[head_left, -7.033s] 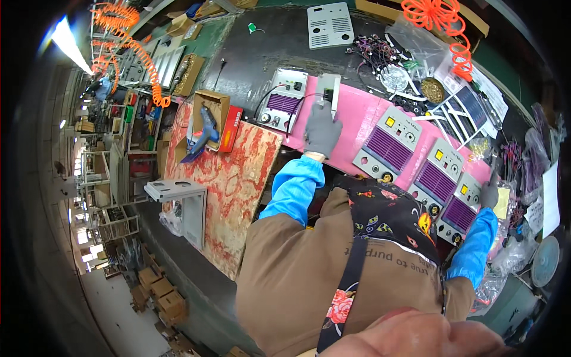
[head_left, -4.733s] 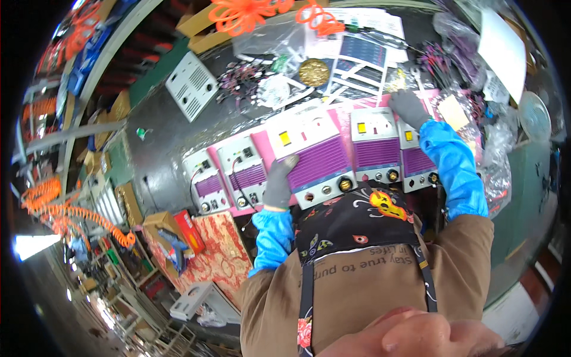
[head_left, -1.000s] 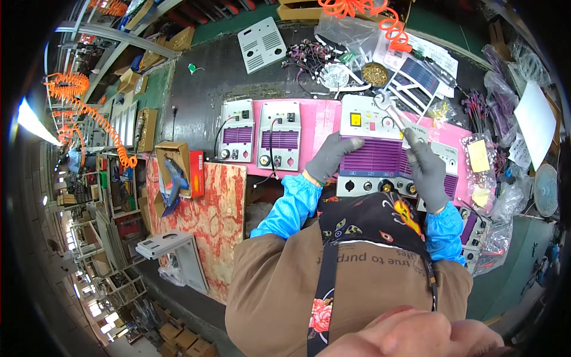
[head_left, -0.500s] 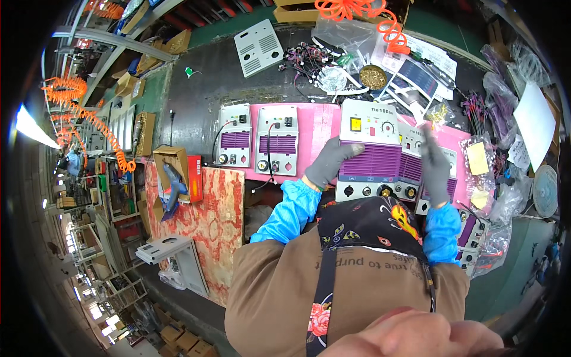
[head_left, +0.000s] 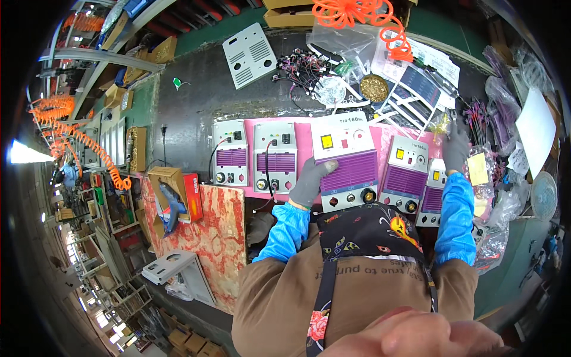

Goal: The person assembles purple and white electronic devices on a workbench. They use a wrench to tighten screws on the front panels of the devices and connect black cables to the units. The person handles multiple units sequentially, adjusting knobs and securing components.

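Purple-grilled panel (head_left: 350, 174) apparently in left hand (head_left: 308, 184)

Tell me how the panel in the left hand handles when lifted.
The panel is probably stiff: no sag shows beside the left hand. It may feel bottom-heavy, with round fittings along its lower edge.

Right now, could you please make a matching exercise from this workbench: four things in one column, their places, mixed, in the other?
1. left hand
2. right hand
3. blue tool
4. grey slotted panel

A. partly inside an open cardboard box
B. beside a wire bundle
C. gripping a large purple-grilled panel
D. on the dark tabletop

Pairs: 1-C, 2-B, 3-A, 4-D
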Tool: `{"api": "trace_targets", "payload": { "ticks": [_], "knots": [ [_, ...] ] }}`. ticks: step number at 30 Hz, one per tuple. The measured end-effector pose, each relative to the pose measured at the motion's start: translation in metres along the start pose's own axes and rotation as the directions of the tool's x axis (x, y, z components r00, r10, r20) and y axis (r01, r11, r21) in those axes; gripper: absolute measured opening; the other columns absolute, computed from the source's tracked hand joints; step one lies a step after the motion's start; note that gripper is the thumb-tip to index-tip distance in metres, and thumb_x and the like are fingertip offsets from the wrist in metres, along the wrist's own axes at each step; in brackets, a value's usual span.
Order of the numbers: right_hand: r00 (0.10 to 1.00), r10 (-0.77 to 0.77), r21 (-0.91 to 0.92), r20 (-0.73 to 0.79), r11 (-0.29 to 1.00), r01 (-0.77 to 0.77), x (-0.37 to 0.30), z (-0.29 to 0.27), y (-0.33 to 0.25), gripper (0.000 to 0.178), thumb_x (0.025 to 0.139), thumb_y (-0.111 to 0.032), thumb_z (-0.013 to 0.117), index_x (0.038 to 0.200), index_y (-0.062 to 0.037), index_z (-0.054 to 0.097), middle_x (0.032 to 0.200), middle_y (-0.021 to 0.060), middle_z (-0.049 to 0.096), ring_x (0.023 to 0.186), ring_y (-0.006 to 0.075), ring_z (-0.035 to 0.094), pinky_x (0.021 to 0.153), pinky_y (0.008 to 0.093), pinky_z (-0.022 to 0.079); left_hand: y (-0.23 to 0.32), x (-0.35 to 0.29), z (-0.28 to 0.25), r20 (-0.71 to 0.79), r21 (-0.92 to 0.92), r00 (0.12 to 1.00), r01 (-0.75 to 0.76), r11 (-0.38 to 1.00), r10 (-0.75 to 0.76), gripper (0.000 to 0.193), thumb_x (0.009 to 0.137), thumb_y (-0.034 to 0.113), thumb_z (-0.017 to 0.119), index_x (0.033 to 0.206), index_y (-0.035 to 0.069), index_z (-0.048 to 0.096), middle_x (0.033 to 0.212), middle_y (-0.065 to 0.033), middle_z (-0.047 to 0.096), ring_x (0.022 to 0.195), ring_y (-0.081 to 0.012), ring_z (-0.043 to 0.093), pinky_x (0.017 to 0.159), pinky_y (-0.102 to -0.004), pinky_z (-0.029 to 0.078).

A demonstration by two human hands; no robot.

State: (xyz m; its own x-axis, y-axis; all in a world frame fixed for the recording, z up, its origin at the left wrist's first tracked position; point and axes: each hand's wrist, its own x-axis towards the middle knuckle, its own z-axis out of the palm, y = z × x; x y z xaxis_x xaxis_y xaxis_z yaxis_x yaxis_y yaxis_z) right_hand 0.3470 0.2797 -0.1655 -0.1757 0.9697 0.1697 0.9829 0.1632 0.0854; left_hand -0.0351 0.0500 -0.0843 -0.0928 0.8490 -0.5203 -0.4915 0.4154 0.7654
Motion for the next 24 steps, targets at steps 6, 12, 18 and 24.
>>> {"api": "trace_targets", "payload": {
  "ticks": [6,12,18,24],
  "knots": [
    [0.835,-0.535,0.616,-0.129,0.616,0.491,0.096,-0.033,-0.171,0.027,0.087,-0.008,0.062,0.114,-0.0069,0.065,0.115,0.0132,0.065,0.110,0.0346,0.059,0.095,0.0433,0.048,-0.003,0.015,-0.010,0.034,-0.067,0.998,0.058,0.996,-0.056,0.050,0.087,0.016,0.064,0.131,-0.005,0.058,0.122,-0.0141,0.065,0.109,-0.0215,0.062,0.099,-0.0346,0.047],
    [0.815,-0.547,0.337,0.191,0.816,0.469,0.153,0.046,-0.268,0.015,0.085,-0.011,0.059,0.094,-0.0093,0.072,0.102,0.0138,0.069,0.096,0.0338,0.065,0.083,0.0462,0.052,-0.002,0.023,-0.021,0.075,-0.145,0.996,0.063,0.987,-0.053,0.051,0.087,0.016,0.065,0.133,-0.005,0.056,0.125,-0.0147,0.064,0.112,-0.0223,0.061,0.101,-0.0360,0.046],
    [0.825,-0.564,0.210,0.024,0.810,0.547,0.152,0.050,-0.292,0.014,0.082,-0.012,0.059,0.080,-0.0117,0.072,0.078,0.0126,0.069,0.082,0.0312,0.068,0.069,0.0466,0.051,-0.004,0.032,-0.035,0.059,-0.191,0.996,0.078,0.979,-0.068,0.050,0.087,0.016,0.065,0.132,-0.005,0.056,0.124,-0.0135,0.065,0.112,-0.0216,0.061,0.100,-0.0350,0.045],
    [0.781,-0.595,0.295,-0.192,0.724,0.624,0.152,0.050,-0.284,0.017,0.081,-0.010,0.059,0.094,-0.0098,0.070,0.088,0.0130,0.067,0.080,0.0318,0.069,0.067,0.0474,0.052,-0.016,0.034,-0.034,-0.022,-0.132,0.993,0.112,0.985,-0.116,0.052,0.085,0.017,0.068,0.131,-0.004,0.057,0.121,-0.0131,0.066,0.107,-0.0222,0.063,0.095,-0.0333,0.049]
  ]
}}
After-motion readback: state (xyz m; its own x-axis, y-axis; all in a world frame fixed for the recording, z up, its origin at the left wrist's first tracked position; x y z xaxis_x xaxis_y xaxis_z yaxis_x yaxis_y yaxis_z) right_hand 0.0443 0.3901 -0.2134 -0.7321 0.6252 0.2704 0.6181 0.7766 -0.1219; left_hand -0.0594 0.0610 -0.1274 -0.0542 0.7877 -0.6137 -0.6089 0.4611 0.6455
